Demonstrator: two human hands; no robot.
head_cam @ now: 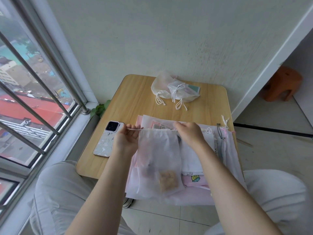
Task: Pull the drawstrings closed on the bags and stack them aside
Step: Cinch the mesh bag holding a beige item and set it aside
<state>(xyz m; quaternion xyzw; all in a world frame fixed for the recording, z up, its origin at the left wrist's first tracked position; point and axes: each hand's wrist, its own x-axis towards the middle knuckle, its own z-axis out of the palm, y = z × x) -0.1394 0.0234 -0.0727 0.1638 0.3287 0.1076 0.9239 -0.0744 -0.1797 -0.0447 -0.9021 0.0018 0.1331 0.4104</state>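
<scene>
Holding the bag up over the table's near edge, your left hand pinches its drawstring out toward nine o'clock while your right hand grips the mouth at three, the cord's axis running straight between them.

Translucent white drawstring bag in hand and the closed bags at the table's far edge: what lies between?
Head view: flat pink and white unfilled bags, then bare wooden tabletop.

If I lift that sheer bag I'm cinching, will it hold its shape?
Probably not: the sheer bag looks thin and already drapes limp off the table edge. The packet low inside would likely sag it bottom-heavy.
</scene>
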